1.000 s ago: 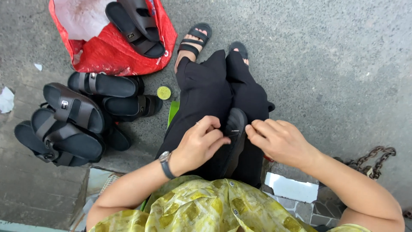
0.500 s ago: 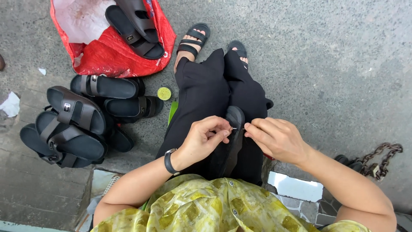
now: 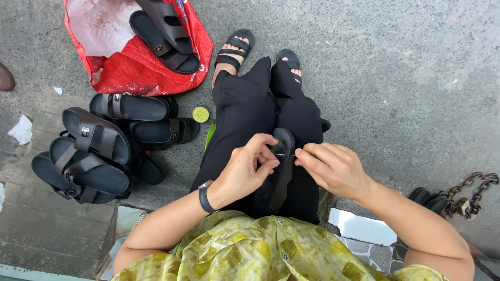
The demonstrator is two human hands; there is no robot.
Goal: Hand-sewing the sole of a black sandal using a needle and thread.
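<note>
A heap of black sandals [image 3: 94,151] lies on the pavement at far left, with a red bag [image 3: 140,67] holding two more above it and a small round yellow-green lid [image 3: 200,114] beside them. On the person's lap rests a black sandal [image 3: 278,171], its long axis running from the body outward, toe end pointing away. The left hand [image 3: 245,169] pinches a thin needle [image 3: 285,155] at its edge; the right hand [image 3: 333,167] closes fingers on the sandal's right rim. A rusty chain [image 3: 471,190] lies at right.
</note>
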